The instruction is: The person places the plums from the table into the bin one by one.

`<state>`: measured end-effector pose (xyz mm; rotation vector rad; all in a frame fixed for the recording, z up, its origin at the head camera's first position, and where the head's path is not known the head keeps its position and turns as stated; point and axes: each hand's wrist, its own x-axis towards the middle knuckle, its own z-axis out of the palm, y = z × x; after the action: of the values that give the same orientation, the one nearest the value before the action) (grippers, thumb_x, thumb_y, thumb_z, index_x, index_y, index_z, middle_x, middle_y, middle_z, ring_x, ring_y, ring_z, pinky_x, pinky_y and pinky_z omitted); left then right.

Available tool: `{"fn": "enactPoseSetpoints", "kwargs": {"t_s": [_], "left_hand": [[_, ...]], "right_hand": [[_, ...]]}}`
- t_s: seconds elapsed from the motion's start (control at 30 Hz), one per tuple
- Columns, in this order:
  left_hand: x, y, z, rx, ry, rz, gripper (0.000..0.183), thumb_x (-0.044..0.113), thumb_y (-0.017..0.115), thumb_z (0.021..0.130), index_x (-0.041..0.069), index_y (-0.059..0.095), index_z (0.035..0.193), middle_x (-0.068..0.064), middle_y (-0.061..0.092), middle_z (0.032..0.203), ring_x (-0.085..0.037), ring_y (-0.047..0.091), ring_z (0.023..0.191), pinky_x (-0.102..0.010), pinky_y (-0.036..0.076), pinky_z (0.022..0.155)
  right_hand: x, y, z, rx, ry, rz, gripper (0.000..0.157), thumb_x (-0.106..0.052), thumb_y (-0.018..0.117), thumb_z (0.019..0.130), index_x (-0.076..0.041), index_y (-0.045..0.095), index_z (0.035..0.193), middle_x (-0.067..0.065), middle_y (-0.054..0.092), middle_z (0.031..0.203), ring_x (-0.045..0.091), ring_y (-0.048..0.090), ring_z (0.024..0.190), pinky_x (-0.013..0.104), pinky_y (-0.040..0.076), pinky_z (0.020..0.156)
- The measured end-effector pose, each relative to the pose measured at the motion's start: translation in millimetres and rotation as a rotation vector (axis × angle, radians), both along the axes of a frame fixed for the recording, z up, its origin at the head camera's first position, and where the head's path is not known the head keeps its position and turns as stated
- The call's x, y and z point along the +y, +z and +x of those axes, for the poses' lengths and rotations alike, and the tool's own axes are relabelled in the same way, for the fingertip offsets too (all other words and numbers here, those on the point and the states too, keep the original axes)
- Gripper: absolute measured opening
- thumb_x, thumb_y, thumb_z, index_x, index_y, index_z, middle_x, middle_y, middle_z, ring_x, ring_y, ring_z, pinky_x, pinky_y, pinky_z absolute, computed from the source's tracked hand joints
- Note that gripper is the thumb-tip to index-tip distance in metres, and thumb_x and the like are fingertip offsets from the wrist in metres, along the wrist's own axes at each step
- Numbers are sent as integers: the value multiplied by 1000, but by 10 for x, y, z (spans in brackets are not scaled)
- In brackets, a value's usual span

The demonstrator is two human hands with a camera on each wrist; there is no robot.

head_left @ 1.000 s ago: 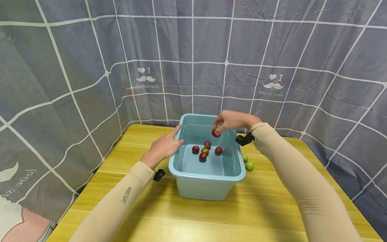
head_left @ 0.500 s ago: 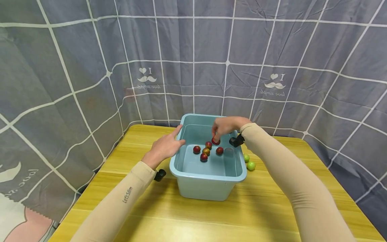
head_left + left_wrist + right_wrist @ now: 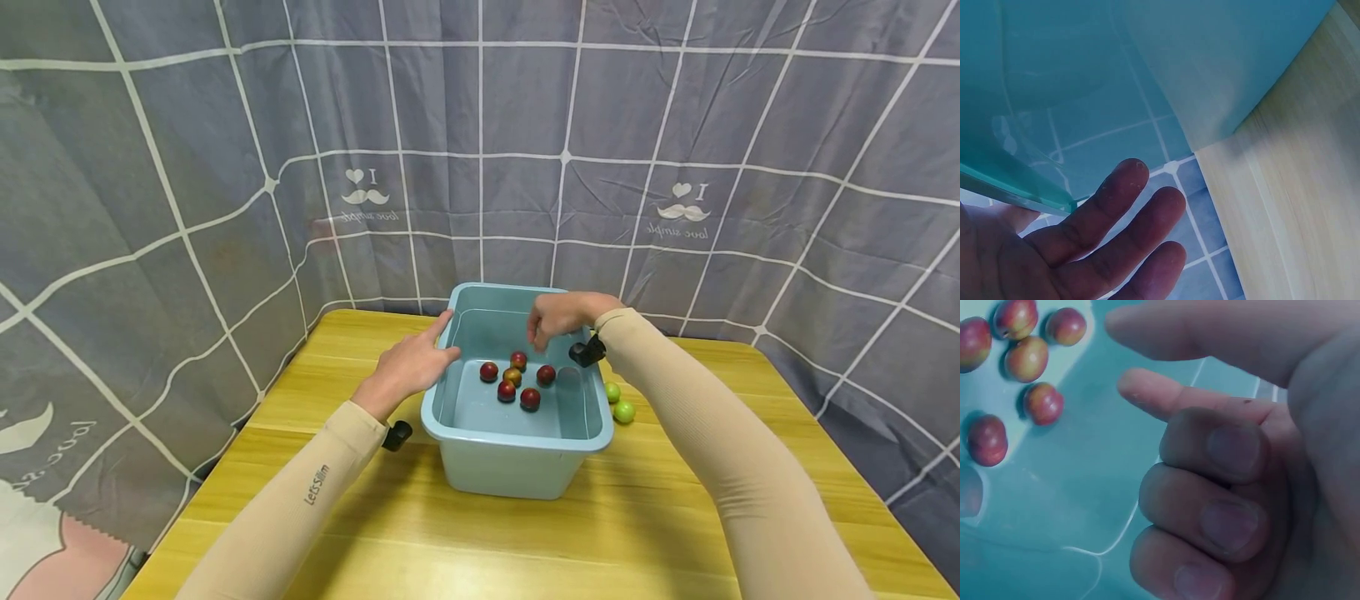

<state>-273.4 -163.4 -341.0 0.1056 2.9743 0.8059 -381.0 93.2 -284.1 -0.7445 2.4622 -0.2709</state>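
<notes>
A light blue plastic tub [image 3: 502, 471] stands on the table. On its floor lie several red plums [image 3: 530, 399], and a yellower plum [image 3: 512, 377] sits among them. My left hand [image 3: 411, 367] rests at the tub's left rim, thumb over the edge; in the left wrist view its fingers [image 3: 1116, 244] stretch out loosely beside the outer wall. Inside the tub's back right part hovers my right hand [image 3: 555, 318], above the plums and holding nothing. In the right wrist view its thumb and index finger [image 3: 1154, 394] are extended and apart, while the other fingers are curled in.
Two green round fruits [image 3: 623, 412] lie on the wooden table [image 3: 360, 533] close to the tub's right side. A grey checked curtain [image 3: 517, 200] hangs behind and around the table.
My right hand has lowered a red plum into the tub and let it go; that plum now lies nearer the front of the group. The left hand has stayed at the rim.
</notes>
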Motion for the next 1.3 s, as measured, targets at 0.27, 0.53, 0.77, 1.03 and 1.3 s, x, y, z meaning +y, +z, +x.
{"fn": "enactPoseSetpoints", "kwargs": {"t_s": [0.27, 0.53, 0.77, 1.03, 1.3], "left_hand": [[8, -23, -14, -1, -1, 0, 75, 52, 42, 97, 37, 11, 163, -12, 58, 143, -29, 63, 91, -38, 45, 59], [1, -20, -7, -1, -1, 6, 75, 53, 41, 96, 36, 12, 163, -13, 54, 148, -31, 64, 101, -39, 45, 61], [-11, -18, 11, -3, 5, 0, 74, 53, 41, 96, 38, 12, 163, -11, 49, 153, -35, 62, 113, -43, 46, 70], [-12, -14, 18, -5, 4, 7, 74, 53, 41, 96, 39, 11, 162, -11, 47, 155, -36, 62, 114, -44, 47, 71], [2, -20, 8, 4, 8, 13, 74, 53, 41, 96, 39, 11, 162, -11, 47, 155, -36, 61, 115, -46, 47, 74]], "right_hand": [[123, 75, 106, 81, 22, -176, 25, -24, 75, 86, -14, 74, 108, 1, 62, 83, 15, 50, 78, 33, 44, 74], [384, 121, 229, 151, 24, -334, 25, -23, 73, 88, -13, 73, 112, 0, 48, 66, 16, 41, 64, 33, 38, 68], [651, 77, 320, 156, -51, -464, 25, -23, 72, 92, -13, 73, 114, 1, 45, 62, 14, 37, 56, 33, 41, 70], [963, 2, 449, 177, -141, -565, 28, -26, 70, 95, -11, 71, 118, 2, 46, 66, 15, 37, 58, 31, 38, 65], [1259, -124, 547, 183, -233, -694, 32, -28, 70, 95, -8, 69, 120, 4, 48, 72, 14, 39, 60, 30, 38, 60]]}}
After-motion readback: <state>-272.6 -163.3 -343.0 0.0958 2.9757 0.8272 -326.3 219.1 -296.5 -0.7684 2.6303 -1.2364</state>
